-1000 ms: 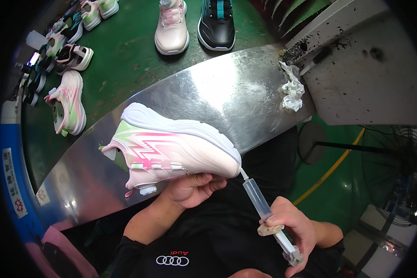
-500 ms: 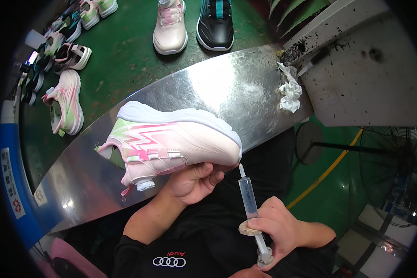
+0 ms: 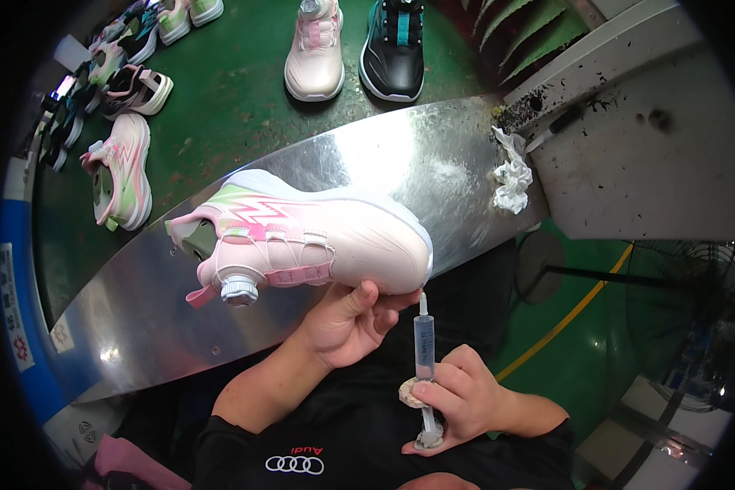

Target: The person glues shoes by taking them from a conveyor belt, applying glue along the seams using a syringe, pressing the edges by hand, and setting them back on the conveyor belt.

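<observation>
A pale pink sneaker [image 3: 367, 237] with a white sole, a pink zigzag and a white lacing dial is tilted on its side, toe to the right. My left hand [image 3: 345, 325] grips it from below near the toe, some fingers hidden behind it. In my right hand [image 3: 464, 392] is a syringe [image 3: 424, 339] of clear liquid, nearly upright. Its tip meets the toe edge by the sole, or comes very close to it. Whitish wrapping covers the syringe's flange and plunger end, where my fingers and thumb close.
Under the sneaker lies a shiny metal plate [image 3: 302, 163] on a green table [image 3: 220, 122]. A pink shoe [image 3: 314, 61] and a black shoe [image 3: 392, 61] stand at the back; several others line the left. Crumpled white tissue [image 3: 512, 175] lies by a grey panel [image 3: 645, 163]. A fan [image 3: 694, 302] is at right.
The sneaker has rolled so that more of its top and dial shows. The syringe and my right hand have shifted left, and the syringe stands more upright. The whole view has moved slightly.
</observation>
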`<state>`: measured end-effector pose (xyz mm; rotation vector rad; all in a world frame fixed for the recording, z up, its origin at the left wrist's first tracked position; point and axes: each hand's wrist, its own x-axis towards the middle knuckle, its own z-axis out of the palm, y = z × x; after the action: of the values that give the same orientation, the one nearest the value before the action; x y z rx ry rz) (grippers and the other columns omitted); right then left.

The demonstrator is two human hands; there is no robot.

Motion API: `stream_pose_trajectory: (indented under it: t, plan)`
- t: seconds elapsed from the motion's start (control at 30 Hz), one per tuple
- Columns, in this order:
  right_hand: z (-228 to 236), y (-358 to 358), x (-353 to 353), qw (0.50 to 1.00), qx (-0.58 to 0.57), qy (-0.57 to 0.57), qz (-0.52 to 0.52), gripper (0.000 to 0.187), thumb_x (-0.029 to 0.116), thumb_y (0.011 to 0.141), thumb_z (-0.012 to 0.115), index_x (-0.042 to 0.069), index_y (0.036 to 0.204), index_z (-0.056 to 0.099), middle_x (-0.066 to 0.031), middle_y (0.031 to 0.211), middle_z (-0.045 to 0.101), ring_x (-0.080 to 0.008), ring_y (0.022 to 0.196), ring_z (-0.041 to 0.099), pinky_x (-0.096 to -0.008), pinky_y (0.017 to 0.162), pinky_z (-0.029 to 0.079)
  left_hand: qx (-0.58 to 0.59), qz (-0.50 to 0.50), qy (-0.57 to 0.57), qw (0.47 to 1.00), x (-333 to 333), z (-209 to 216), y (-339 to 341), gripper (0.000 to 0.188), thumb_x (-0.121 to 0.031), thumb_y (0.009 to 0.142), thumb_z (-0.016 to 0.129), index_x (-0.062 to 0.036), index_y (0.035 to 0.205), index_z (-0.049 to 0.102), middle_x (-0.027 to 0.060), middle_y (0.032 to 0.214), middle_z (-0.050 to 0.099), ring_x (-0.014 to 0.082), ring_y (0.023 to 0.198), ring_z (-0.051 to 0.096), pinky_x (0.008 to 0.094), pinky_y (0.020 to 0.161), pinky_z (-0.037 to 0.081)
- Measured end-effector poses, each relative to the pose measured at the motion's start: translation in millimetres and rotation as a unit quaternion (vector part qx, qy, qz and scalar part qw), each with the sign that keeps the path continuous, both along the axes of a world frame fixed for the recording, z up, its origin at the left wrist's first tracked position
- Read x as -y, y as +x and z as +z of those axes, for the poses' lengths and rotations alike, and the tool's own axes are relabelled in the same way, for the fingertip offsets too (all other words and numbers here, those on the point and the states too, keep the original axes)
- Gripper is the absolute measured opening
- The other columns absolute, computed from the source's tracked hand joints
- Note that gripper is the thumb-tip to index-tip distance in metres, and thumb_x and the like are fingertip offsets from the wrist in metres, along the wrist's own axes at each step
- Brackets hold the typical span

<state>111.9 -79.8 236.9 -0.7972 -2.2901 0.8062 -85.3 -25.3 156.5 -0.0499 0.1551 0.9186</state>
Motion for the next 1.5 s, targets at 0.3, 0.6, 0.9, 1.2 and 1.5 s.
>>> stream_pose_trajectory:
  t: [0.3, 0.6, 0.9, 1.2, 1.5]
  plan:
    - [-4, -5, 2, 0.999, 0.003, 0.034, -0.005, 0.077, 0.044, 0.058, 0.079, 0.003, 0.117, 0.052, -0.0110, 0.102, 0.054, -0.0243, 0.074, 0.048, -0.0340, 0.062, 0.038, -0.015, -0.005, -0.020, 1.000, 3, 6, -3, 0.040, -0.022, 0.089, 0.060, -0.0084, 0.125, 0.049, 0.0111, 0.117, 0.059, 0.0238, 0.108, 0.060, 0.0245, 0.078, 0.057]
    - [-5, -4, 3, 1.000, 0.000, 0.031, -0.003, 0.076, 0.045, 0.058, 0.079, 0.003, 0.116, 0.052, -0.0107, 0.101, 0.054, -0.0248, 0.074, 0.048, -0.0349, 0.062, 0.038, -0.006, 0.007, -0.021, 1.000, 4, 6, 0, 0.043, -0.025, 0.090, 0.058, -0.0028, 0.125, 0.049, 0.0154, 0.118, 0.057, 0.0291, 0.114, 0.055, 0.0249, 0.080, 0.058]
    - [-5, -4, 4, 0.999, 0.004, 0.030, -0.010, 0.076, 0.046, 0.059, 0.078, 0.003, 0.116, 0.051, -0.0102, 0.098, 0.053, -0.0253, 0.074, 0.048, -0.0359, 0.062, 0.038, -0.035, 0.004, -0.027, 0.999, 4, 10, -1, 0.042, -0.026, 0.089, 0.059, -0.0049, 0.125, 0.050, 0.0141, 0.117, 0.058, 0.0278, 0.114, 0.055, 0.0243, 0.078, 0.058]
    - [-9, 10, 9, 0.974, -0.085, 0.192, -0.080, 0.086, 0.061, 0.063, 0.074, 0.005, 0.120, 0.042, -0.0133, 0.098, 0.052, -0.0261, 0.076, 0.048, -0.0373, 0.062, 0.036, -0.039, -0.018, -0.013, 0.999, 17, -3, -12, 0.043, -0.018, 0.087, 0.064, -0.0069, 0.126, 0.048, 0.0130, 0.116, 0.060, 0.0262, 0.106, 0.060, 0.0291, 0.079, 0.054]
    - [-59, -1, -89, 0.985, 0.012, 0.140, -0.098, 0.100, 0.050, 0.061, 0.081, 0.000, 0.133, 0.031, -0.0184, 0.109, 0.044, -0.0324, 0.096, 0.045, -0.0422, 0.083, 0.038, -0.215, 0.071, -0.102, 0.969, 114, 37, -110, 0.079, -0.007, 0.070, 0.064, 0.0000, 0.140, 0.028, 0.0199, 0.131, 0.046, 0.0338, 0.121, 0.047, 0.0493, 0.104, 0.036]
